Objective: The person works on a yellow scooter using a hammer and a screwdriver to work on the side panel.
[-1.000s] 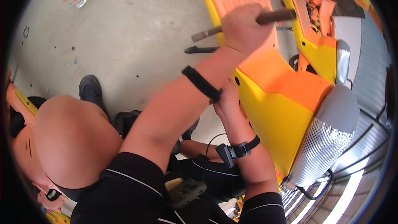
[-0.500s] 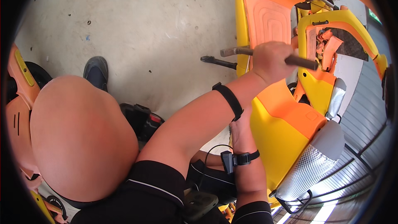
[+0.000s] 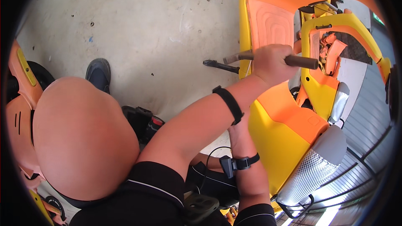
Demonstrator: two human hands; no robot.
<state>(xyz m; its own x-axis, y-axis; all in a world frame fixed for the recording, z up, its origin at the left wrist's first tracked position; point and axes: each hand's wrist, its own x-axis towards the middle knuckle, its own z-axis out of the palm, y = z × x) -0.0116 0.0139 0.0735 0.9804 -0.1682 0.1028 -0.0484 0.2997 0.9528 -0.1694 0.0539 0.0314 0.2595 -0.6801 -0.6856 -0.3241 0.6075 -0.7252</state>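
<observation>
My left arm reaches across to the right, over my right arm. My left hand (image 3: pixel 273 65) is closed around the middle of a bar-like tool with a brown round handle (image 3: pixel 303 62). The handle sticks out to the right of my fist, and a blurred, dull metal-looking end points left. The tool is above the orange footboard (image 3: pixel 272 25) of an orange and yellow scooter-like vehicle (image 3: pixel 274 142) lying on its side. A black stand-like bar (image 3: pixel 221 64) juts from its edge below the tool's metal end. My right wrist (image 3: pixel 239 132) passes behind my left forearm; my right hand's fingers are hidden.
Another orange and yellow vehicle body (image 3: pixel 322 90) stands behind at the right, near broken orange pieces (image 3: pixel 333 52). Silver padded wrap (image 3: pixel 305 180) covers one end of the nearer vehicle. At left are my bent knee (image 3: pixel 86 138), my boot (image 3: pixel 99 75) and more orange bodywork (image 3: pixel 19 117).
The tool has tipped slightly in my left fist: its metal end is lower, and it lies nearer level. My right arm has shifted a little left.
</observation>
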